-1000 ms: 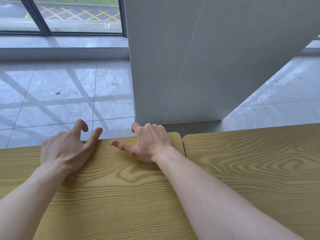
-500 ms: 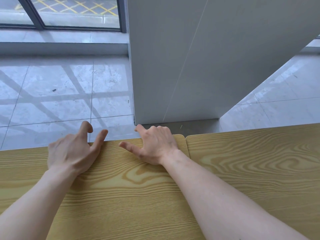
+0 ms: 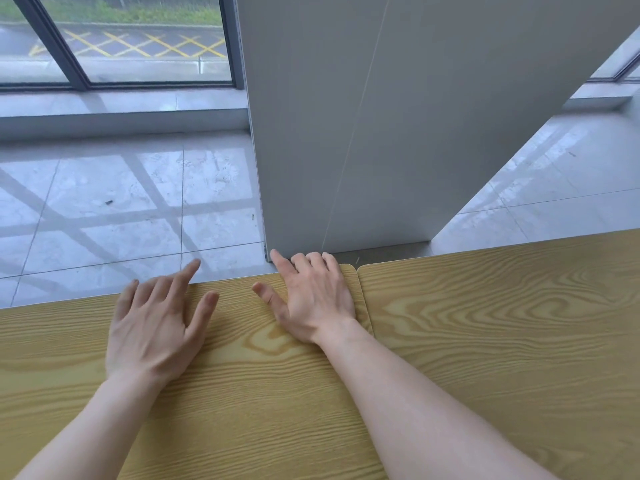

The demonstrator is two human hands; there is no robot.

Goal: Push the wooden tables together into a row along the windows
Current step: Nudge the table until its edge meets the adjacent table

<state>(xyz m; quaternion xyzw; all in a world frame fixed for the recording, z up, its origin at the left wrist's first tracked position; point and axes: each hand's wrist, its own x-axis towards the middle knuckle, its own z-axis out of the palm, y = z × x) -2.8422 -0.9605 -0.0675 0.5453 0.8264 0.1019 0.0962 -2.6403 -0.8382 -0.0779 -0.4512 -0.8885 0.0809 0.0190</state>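
Looking down in the head view, the left table (image 3: 225, 393) sits edge to edge with the right table (image 3: 502, 323), with a thin seam between them. Both are just short of the pillar (image 3: 381, 133) by the windows (image 3: 138, 39). The left hand (image 3: 152, 327) lies spread on the left table, gripping nothing. The right hand (image 3: 311, 299) hooks its fingers (image 3: 313, 260) over that table's far edge near the corner. A forward push could pinch them against the pillar, and one-sided force may skew the seam.

Two light wood-grain tables, left (image 3: 225, 393) and right (image 3: 502, 323), edge to edge, thin seam between.
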